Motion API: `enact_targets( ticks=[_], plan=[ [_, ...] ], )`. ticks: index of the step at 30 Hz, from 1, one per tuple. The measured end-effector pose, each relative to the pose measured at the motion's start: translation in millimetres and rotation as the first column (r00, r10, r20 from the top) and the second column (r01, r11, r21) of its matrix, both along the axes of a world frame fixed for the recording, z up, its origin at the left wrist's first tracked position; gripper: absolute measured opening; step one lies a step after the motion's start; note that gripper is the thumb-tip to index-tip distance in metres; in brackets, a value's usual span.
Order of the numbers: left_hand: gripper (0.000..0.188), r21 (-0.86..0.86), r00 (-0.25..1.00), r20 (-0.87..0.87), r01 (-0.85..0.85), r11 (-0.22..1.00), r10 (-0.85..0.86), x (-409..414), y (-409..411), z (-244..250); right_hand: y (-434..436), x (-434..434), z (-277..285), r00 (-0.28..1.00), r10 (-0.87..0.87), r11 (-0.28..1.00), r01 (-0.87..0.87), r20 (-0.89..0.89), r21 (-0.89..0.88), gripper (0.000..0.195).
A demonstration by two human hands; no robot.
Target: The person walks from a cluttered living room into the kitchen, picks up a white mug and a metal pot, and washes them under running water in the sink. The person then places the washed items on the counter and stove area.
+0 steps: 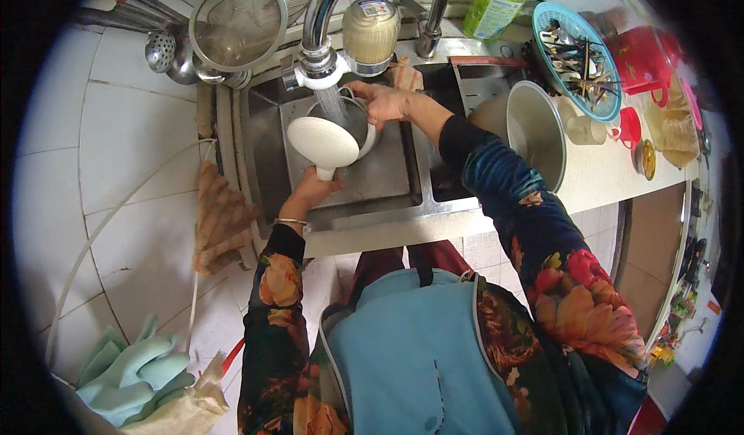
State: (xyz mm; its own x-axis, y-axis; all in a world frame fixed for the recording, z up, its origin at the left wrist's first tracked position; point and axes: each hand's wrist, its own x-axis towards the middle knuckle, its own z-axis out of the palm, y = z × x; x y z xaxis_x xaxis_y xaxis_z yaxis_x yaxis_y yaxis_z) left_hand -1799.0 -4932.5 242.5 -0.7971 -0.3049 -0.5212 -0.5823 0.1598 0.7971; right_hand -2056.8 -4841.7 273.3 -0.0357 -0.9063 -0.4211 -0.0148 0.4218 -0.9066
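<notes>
Water runs from the chrome faucet (318,63), which carries a filter, over the left sink basin (381,179). Under the stream is a round, light-rimmed vessel (368,135), partly hidden; my right hand (386,102) grips it at its upper right side. In front of it my left hand (314,189) holds a white round-headed utensil (323,142) by its short neck or handle; the utensil covers part of the vessel's near side. Whether the two touch, I cannot tell. A bracelet is on my left wrist.
A large metal pot (537,132) stands right of the sink. Beyond it are a blue basket of cutlery (543,13), a red pitcher (639,57) and cups. Green dish soap (494,7) is behind. Strainers (238,25) and ladles hang at left, above a checked cloth (218,220).
</notes>
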Motion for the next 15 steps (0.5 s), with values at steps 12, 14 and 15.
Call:
enact_targets(
  ticks=[12, 14, 15],
  plan=[
    [0.015, 0.049, 1.0, -0.017, -0.025, 0.999, 0.025, 10.5, 2.2, 24.3, -6.6, 2.1, 0.8, 0.997, 0.07, 0.997, -0.071, -0.026, -0.041, 0.105],
    [0.014, 0.026, 1.0, 0.005, -0.003, 1.0, 0.003, 1.2, 6.9, 29.3, -1.0, -11.9, -29.6, 0.946, 0.153, 0.95, -0.221, -0.286, -0.22, 0.103],
    [0.014, 0.011, 1.0, 0.02, -0.005, 1.0, 0.004, 2.3, 7.0, 30.8, -2.5, -12.8, -30.5, 0.938, 0.165, 0.941, -0.242, -0.304, -0.237, 0.102]
  ],
)
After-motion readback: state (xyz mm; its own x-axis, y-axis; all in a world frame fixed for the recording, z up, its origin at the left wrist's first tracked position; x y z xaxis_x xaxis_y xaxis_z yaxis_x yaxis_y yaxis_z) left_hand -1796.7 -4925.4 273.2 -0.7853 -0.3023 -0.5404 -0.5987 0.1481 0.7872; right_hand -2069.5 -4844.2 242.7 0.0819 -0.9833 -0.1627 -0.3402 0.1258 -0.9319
